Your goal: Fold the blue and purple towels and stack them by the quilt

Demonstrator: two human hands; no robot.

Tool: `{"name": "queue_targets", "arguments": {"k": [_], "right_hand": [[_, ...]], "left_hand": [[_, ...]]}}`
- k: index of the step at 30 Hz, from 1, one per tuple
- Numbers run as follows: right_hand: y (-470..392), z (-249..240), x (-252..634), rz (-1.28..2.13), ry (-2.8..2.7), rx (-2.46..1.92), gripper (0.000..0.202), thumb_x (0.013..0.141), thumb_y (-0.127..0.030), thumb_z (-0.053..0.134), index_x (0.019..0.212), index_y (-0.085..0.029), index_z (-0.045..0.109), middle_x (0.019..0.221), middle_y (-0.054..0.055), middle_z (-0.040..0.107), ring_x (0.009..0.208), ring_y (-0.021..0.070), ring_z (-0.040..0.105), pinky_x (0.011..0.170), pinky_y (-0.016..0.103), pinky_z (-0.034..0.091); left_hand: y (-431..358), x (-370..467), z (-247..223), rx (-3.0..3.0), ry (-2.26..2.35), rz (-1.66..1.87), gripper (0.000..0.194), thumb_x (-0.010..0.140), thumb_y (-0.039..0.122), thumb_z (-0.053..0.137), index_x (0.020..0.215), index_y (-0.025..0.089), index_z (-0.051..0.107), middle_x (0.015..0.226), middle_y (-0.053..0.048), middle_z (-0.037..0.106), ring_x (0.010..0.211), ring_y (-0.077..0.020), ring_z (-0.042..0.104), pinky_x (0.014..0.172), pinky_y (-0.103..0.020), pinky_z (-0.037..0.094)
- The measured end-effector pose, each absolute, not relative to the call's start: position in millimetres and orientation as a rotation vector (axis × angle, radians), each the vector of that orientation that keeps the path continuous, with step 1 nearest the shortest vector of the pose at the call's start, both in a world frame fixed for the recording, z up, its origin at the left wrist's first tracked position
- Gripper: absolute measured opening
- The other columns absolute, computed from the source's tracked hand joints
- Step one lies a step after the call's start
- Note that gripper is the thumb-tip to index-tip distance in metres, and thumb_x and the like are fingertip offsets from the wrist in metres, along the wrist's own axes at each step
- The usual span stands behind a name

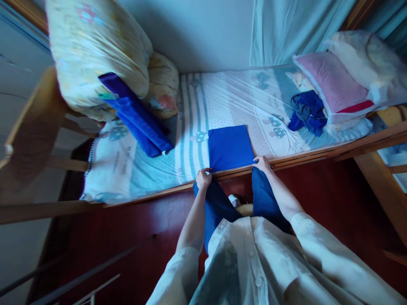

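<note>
A flat blue square of folded cloth (pixel 230 147) lies at the near edge of the bed, on the patterned sheet. My left hand (pixel 204 178) pinches its near left corner, fingers closed. At the near right corner, my right hand (pixel 262 163) grips the cloth between thumb and fingers. Both hands are low, just over the wooden bed rail. The cloth looks smooth, with its far edge resting on the sheet.
Left on the bed, a long folded blue cloth bundle (pixel 136 116) leans against a large yellow floral bedding bundle (pixel 98 51). To the right are a crumpled dark blue cloth (pixel 308 112) and a pink pillow (pixel 333 80). A wooden rail (pixel 305 159) borders the bed.
</note>
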State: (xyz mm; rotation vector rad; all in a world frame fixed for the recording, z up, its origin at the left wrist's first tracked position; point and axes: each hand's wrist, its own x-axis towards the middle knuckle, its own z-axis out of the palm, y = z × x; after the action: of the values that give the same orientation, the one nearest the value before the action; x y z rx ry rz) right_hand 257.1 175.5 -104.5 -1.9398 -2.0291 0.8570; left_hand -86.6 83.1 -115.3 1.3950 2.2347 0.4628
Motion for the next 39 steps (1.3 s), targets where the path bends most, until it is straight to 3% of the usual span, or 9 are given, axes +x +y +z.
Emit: {"name": "queue_targets", "arguments": {"k": [3, 9, 13, 17, 23, 33, 39], "right_hand": [[174.3, -101.4, 251.1, 0.789, -2.111, -1.933, 0.019, 0.081, -0.017, 0.077, 0.099, -0.024, 0.080, 0.101, 0.004, 0.078, 0.104, 0.0208, 0.071, 0.097, 0.030, 0.055], [176.6, -102.0, 245.8, 0.627, -2.136, -1.830, 0.023, 0.089, -0.008, 0.060, 0.098, -0.021, 0.076, 0.119, 0.012, 0.069, 0.122, 0.0270, 0.060, 0.110, 0.042, 0.048], [181.5, -103.5, 249.3, 0.656, -2.147, -1.661, 0.029, 0.088, -0.004, 0.055, 0.101, -0.021, 0.073, 0.128, 0.010, 0.068, 0.127, 0.0242, 0.058, 0.115, 0.040, 0.044], [184.7, -104.5, 253.2, 0.797, -2.134, -1.638, 0.036, 0.089, -0.003, 0.051, 0.111, -0.022, 0.072, 0.122, 0.006, 0.073, 0.119, 0.0195, 0.064, 0.110, 0.032, 0.047], [183.9, -104.4, 255.7, 0.845, -2.094, -1.790, 0.034, 0.093, -0.010, 0.053, 0.119, -0.024, 0.070, 0.113, 0.005, 0.076, 0.106, 0.0214, 0.069, 0.099, 0.032, 0.053], [173.4, -98.8, 257.5, 0.810, -2.068, -1.937, 0.033, 0.092, -0.015, 0.059, 0.120, -0.024, 0.073, 0.119, 0.009, 0.076, 0.112, 0.0252, 0.069, 0.099, 0.033, 0.054], [179.7, -102.3, 257.0, 0.838, -2.106, -1.737, 0.033, 0.089, -0.013, 0.058, 0.117, -0.021, 0.075, 0.115, 0.008, 0.078, 0.107, 0.0230, 0.071, 0.103, 0.033, 0.053]], "left_hand": [[81.8, -89.0, -116.1, 1.394, 2.223, 0.524, 0.026, 0.087, 0.030, 0.059, 0.103, 0.020, 0.077, 0.107, -0.010, 0.074, 0.097, -0.0258, 0.067, 0.096, -0.038, 0.054], [100.5, -90.1, -116.5, 1.420, 2.160, 0.665, 0.023, 0.091, 0.028, 0.056, 0.106, 0.020, 0.072, 0.127, -0.011, 0.070, 0.123, -0.0249, 0.061, 0.106, -0.037, 0.051], [116.1, -86.2, -116.7, 1.350, 2.035, 0.739, 0.026, 0.094, 0.023, 0.049, 0.114, 0.021, 0.065, 0.127, -0.009, 0.071, 0.122, -0.0213, 0.064, 0.101, -0.035, 0.054], [121.6, -86.6, -120.8, 1.279, 1.990, 0.775, 0.022, 0.093, 0.019, 0.050, 0.111, 0.018, 0.062, 0.115, -0.011, 0.075, 0.113, -0.0214, 0.069, 0.096, -0.034, 0.056], [117.3, -91.1, -122.7, 1.259, 2.093, 0.677, 0.020, 0.094, 0.023, 0.052, 0.111, 0.020, 0.063, 0.106, -0.011, 0.076, 0.104, -0.0246, 0.073, 0.092, -0.036, 0.055], [102.0, -85.4, -116.2, 1.379, 2.182, 0.476, 0.025, 0.094, 0.028, 0.052, 0.113, 0.023, 0.069, 0.103, -0.009, 0.077, 0.105, -0.0251, 0.071, 0.091, -0.032, 0.052], [105.7, -87.8, -117.9, 1.389, 2.105, 0.533, 0.023, 0.094, 0.027, 0.051, 0.110, 0.022, 0.068, 0.106, -0.008, 0.077, 0.106, -0.0228, 0.071, 0.093, -0.031, 0.051]]}}
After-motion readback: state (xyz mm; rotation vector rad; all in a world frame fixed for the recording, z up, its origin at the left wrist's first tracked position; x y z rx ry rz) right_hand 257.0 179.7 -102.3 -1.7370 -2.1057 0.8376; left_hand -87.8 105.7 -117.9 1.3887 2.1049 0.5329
